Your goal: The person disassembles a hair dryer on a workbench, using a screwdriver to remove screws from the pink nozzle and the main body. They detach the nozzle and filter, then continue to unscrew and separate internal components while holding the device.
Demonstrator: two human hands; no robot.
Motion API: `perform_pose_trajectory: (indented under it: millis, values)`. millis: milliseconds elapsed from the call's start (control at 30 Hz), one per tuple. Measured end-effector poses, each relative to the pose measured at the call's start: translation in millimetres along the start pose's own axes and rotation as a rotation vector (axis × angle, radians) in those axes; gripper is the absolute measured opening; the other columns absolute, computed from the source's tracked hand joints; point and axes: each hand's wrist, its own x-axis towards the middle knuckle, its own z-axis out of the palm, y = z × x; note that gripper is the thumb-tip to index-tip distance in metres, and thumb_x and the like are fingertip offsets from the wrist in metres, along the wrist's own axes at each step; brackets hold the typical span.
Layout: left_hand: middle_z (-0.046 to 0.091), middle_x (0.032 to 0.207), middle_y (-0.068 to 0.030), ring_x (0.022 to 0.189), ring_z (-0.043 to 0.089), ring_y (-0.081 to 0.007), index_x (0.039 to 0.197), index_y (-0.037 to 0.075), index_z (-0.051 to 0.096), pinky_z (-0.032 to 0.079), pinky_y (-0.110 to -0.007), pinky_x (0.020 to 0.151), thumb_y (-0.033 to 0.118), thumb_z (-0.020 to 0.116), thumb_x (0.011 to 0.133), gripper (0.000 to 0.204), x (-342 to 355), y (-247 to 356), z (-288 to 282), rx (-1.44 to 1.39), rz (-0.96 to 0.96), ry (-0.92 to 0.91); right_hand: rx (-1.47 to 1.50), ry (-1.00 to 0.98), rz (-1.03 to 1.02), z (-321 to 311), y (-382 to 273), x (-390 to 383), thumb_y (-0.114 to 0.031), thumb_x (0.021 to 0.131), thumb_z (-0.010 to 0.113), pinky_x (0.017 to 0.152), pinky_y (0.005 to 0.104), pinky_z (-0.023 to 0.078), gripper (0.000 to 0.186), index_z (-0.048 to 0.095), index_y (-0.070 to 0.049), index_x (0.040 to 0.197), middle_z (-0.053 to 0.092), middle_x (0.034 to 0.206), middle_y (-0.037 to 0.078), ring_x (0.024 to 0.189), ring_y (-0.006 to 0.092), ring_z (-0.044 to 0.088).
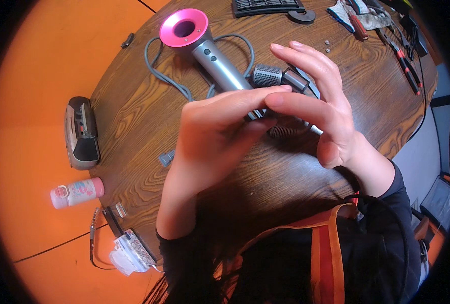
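Note:
My left hand reaches over the table's middle, index finger stretched rightward and thumb apart below it. My right hand has loosely bent, parted fingers, its index fingertip meeting the tip of my left index finger. I see nothing held in either. Behind them lies a silver hair dryer with a pink ring nozzle and grey looped cable. A perforated cylindrical piece and a bristled piece lie under and beside my fingers, partly hidden.
The round wooden table holds pliers, gloves, a black ridged tray and a small grey piece. A speaker-like device, pink bottle, soldering iron and tissue pack are at the left.

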Motion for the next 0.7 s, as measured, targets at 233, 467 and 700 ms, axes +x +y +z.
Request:
perform_pose_trajectory:
  millis: [233, 467, 700]
  values:
    - [0.064, 0.086, -0.0090, 0.072, 0.063, -0.0203, 0.101, 0.010, 0.062, 0.048, -0.026, 0.063, 0.005, 0.069, 0.066, 0.036, -0.9, 6.3, 2.2, -0.038, -0.111, -0.022, -0.029, 0.011, -0.046, -0.8, 1.5, 1.1, -0.069, 0.080, 0.015, 0.097, 0.0477, 0.027, 0.082, 0.060, -0.005, 0.103, 0.044, 0.120, 0.031, 0.113, 0.0407, 0.041]
    - [0.064, 0.081, -0.0095, 0.069, 0.063, -0.0210, 0.098, 0.008, 0.063, 0.048, -0.026, 0.062, 0.002, 0.069, 0.065, 0.034, -1.2, 0.6, 3.6, -0.148, -0.130, -0.033, -0.017, -0.001, -0.063, 0.0, 1.6, 0.7, -0.070, 0.080, 0.015, 0.096, 0.0473, 0.027, 0.085, 0.064, -0.003, 0.095, 0.045, 0.119, 0.031, 0.112, 0.0400, 0.041]
    - [0.064, 0.076, -0.0081, 0.065, 0.062, -0.0180, 0.094, 0.005, 0.063, 0.047, -0.025, 0.059, 0.000, 0.067, 0.067, 0.028, -0.8, -4.1, 0.7, -0.163, -0.154, -0.135, -0.026, 0.027, -0.044, -2.4, 0.5, -0.4, -0.069, 0.080, 0.016, 0.096, 0.0477, 0.028, 0.083, 0.065, -0.004, 0.093, 0.045, 0.118, 0.031, 0.112, 0.0397, 0.042]
